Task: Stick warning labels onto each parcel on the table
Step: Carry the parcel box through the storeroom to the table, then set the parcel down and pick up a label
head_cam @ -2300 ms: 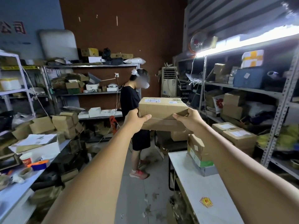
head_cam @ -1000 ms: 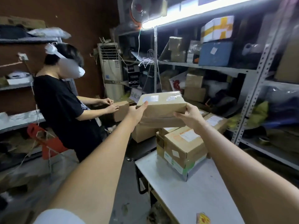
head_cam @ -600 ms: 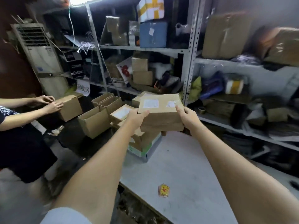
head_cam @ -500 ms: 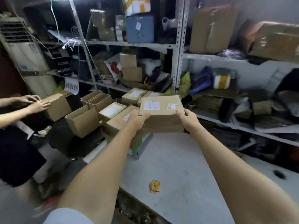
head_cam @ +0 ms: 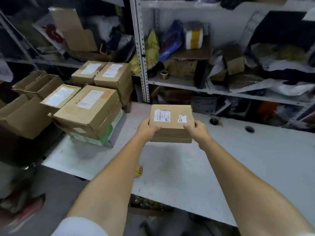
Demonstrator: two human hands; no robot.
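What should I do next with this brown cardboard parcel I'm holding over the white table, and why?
Probably lower the flat brown cardboard parcel onto the white table below it. The left hand and right hand both grip its near corners, so neither is free for the small red-and-yellow sticker lying near the table's front edge.

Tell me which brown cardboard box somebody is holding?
The flat brown cardboard parcel with the barcode label, gripped by the left hand and right hand. The other boxes sit stacked, untouched, further left.

Parcel [head_cam: 172,120] now lower, over table [head_cam: 247,159]
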